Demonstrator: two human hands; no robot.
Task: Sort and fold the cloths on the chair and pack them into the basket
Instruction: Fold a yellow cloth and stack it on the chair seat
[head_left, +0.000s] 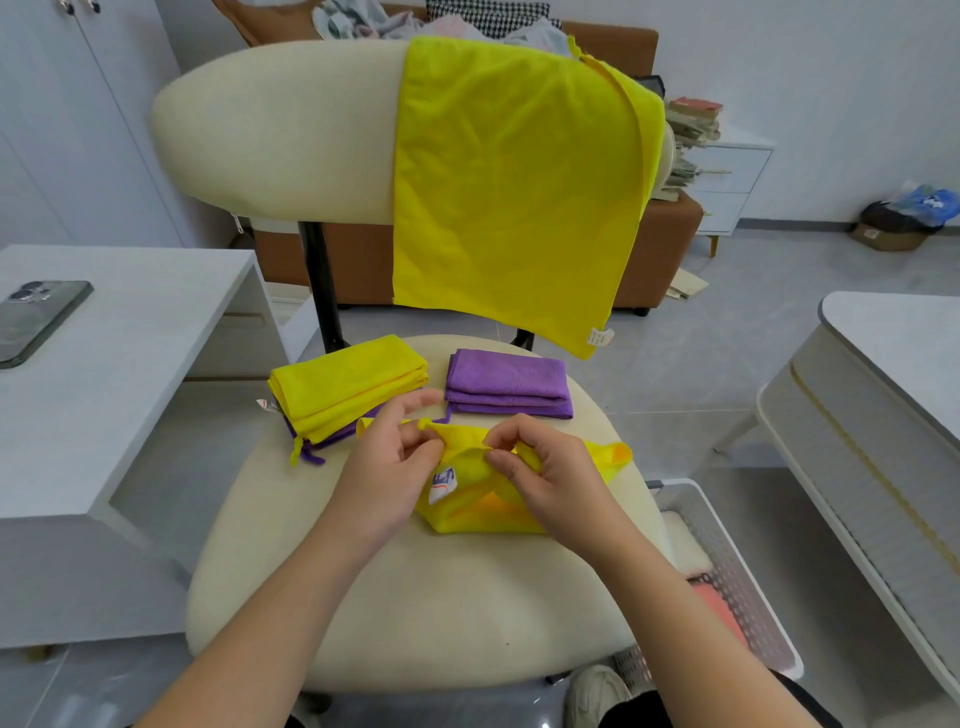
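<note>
A room with a grey tiled floor and white walls, a brown sofa (363, 270) at the far side, holds a cream padded chair (291, 156) in the middle of the view. A large yellow cloth (509, 182) hangs unfolded over the chair's backrest toward one o'clock, its lower corner reaching down near the seat. On the seat, at ten o'clock from the hands, a folded yellow cloth (348, 387) lies on top of a purple one (311, 458) whose edge peeks out beneath it. At one o'clock from the hands lies a folded purple cloth (509, 382), just apart from that pile. In the seat's middle lies a small yellow cloth (483, 514), partly folded, with a white label (443, 483) showing. The left hand (389, 467) pinches its upper edge between thumb and fingertips; the right hand (550, 478) pinches the same edge just beside it, fingers curled. A white perforated basket (748, 587) stands on the floor at four o'clock, beside the seat. At nine o'clock, a phone (36, 319) lies on a white desk (145, 312).
</note>
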